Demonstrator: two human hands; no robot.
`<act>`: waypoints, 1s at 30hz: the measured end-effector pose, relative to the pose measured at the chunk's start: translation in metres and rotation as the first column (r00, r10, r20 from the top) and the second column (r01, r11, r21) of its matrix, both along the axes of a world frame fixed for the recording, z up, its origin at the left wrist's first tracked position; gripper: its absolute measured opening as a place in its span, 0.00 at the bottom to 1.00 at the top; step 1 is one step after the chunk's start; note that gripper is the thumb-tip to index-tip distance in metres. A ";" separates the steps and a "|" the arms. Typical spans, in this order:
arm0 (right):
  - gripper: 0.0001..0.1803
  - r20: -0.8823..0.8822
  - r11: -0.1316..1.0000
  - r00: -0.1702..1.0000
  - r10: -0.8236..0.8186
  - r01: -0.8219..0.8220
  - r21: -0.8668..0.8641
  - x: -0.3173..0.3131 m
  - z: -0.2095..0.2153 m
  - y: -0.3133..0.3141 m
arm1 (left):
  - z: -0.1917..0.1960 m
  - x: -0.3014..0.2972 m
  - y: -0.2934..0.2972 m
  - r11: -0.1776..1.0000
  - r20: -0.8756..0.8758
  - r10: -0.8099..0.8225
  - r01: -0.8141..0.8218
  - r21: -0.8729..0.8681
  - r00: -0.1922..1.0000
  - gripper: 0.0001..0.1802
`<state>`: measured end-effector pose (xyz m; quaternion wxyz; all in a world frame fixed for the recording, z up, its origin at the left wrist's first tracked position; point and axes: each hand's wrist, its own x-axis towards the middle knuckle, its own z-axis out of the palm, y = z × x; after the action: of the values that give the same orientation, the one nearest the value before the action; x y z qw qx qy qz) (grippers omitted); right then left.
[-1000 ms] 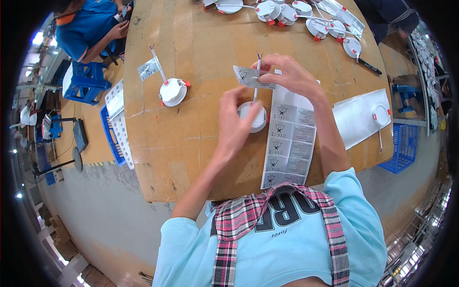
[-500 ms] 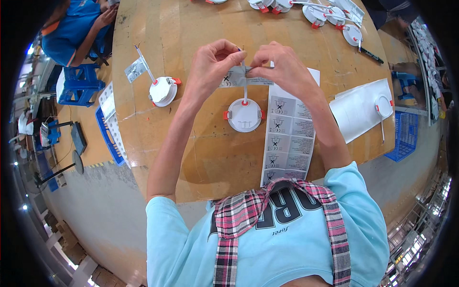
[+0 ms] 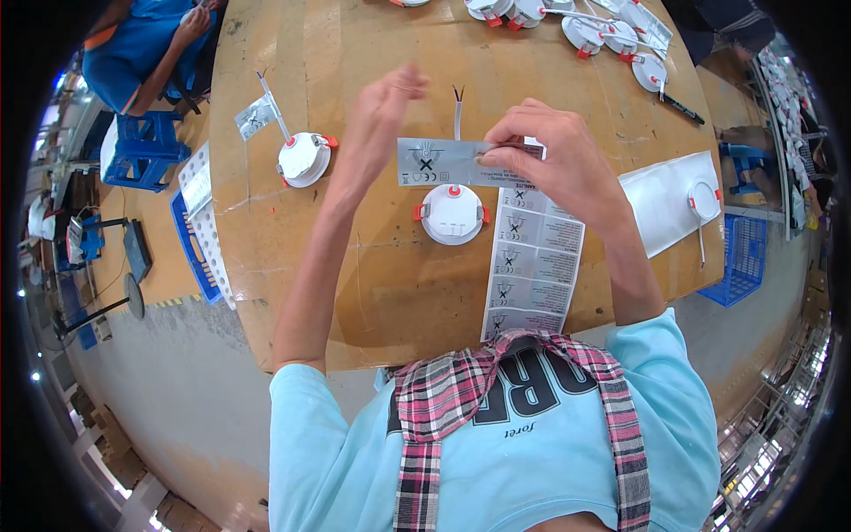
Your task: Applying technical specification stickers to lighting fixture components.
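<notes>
A round white downlight [image 3: 453,215] with red-ended clips lies in front of me, its white cable [image 3: 458,120] pointing away with bare wire ends. My right hand [image 3: 554,160] pinches the right end of a silver printed label [image 3: 433,162], which stretches across the cable. Left of the label, my left hand [image 3: 379,120] is raised and smeared by motion; whether it holds anything is unclear. Under my right hand lies a sheet of the same labels [image 3: 534,257]. To the left sits another downlight [image 3: 303,160], with a label [image 3: 255,118] around its cable.
Several downlights [image 3: 582,34] are grouped at the far right, near a black marker pen [image 3: 682,108]. At the right, one downlight [image 3: 706,202] rests on a white sheet [image 3: 660,213]. A co-worker's arm [image 3: 173,53] shows at far left, above a blue stool [image 3: 146,146].
My left hand has let go of the cable and moved up and left. My right hand has shifted right and nearer, and the label is now spread flat across the cable.
</notes>
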<state>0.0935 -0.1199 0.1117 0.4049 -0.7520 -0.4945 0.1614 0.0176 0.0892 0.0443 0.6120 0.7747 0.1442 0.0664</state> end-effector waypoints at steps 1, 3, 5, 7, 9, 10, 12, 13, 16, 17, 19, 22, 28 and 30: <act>0.09 -0.053 0.998 0.997 -0.052 0.050 -0.048 0.001 0.002 -0.002 | 0.011 -0.004 -0.003 0.994 0.037 0.096 -0.093 -0.058 0.995 0.34; 0.09 -0.107 0.991 0.989 -0.106 0.096 -0.096 0.000 0.003 -0.003 | 0.029 -0.020 -0.004 0.974 0.074 0.170 -0.156 -0.165 0.983 0.41; 0.10 -0.046 0.991 0.993 -0.108 0.104 -0.084 -0.003 0.003 0.000 | 0.039 -0.034 -0.012 0.973 0.032 0.092 -0.083 -0.214 0.995 0.40; 0.10 0.016 0.996 0.997 -0.077 0.077 -0.045 -0.004 0.002 0.002 | 0.043 -0.040 -0.024 0.958 -0.010 0.027 -0.029 -0.285 1.000 0.32; 0.10 0.079 0.999 0.996 -0.050 0.051 -0.010 -0.006 0.002 0.004 | 0.043 -0.045 -0.029 0.963 -0.069 -0.012 -0.007 -0.270 0.998 0.28; 0.11 0.030 0.994 0.994 -0.109 0.110 -0.023 -0.008 0.002 0.006 | 0.042 -0.046 -0.030 0.966 -0.126 -0.052 0.018 -0.258 0.991 0.23; 0.12 -0.021 0.985 0.986 -0.168 0.167 -0.040 -0.011 0.001 0.005 | 0.034 -0.046 -0.028 0.934 -0.130 -0.038 -0.011 -0.357 0.991 0.14; 0.13 -0.064 0.982 0.981 -0.183 0.179 -0.056 -0.013 -0.001 0.004 | 0.028 -0.046 -0.028 0.926 -0.106 -0.021 -0.021 -0.377 0.994 0.13; 0.14 -0.166 0.974 0.961 -0.219 0.204 -0.101 -0.012 -0.009 0.003 | 0.020 -0.043 -0.031 0.924 -0.081 0.010 -0.040 -0.380 0.997 0.12; 0.14 -0.223 0.969 0.946 -0.236 0.212 -0.128 -0.011 -0.013 0.003 | 0.018 -0.041 -0.032 0.931 -0.076 0.028 -0.054 -0.361 0.997 0.11; 0.14 -0.290 0.970 0.927 -0.237 0.212 -0.118 -0.005 -0.023 0.002 | 0.014 -0.039 -0.031 0.948 -0.092 0.039 -0.066 -0.310 0.995 0.11; 0.14 -0.362 0.971 0.901 -0.239 0.210 -0.117 0.001 -0.030 0.004 | 0.008 -0.036 -0.030 0.962 -0.112 0.073 -0.100 -0.254 0.991 0.11; 0.15 -0.373 0.970 0.896 -0.243 0.220 -0.102 0.003 -0.042 0.008 | 0.003 -0.031 -0.030 0.950 -0.114 0.111 -0.139 -0.280 0.987 0.11; 0.15 -0.368 0.970 0.898 -0.243 0.223 -0.096 0.005 -0.046 0.008 | 0.002 -0.029 -0.030 0.947 -0.110 0.114 -0.142 -0.290 0.987 0.10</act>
<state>0.0985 -0.1115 0.0654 0.4891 -0.7708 -0.3098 0.2659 -0.0119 0.0592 0.0460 0.7085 0.6653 0.2304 0.0479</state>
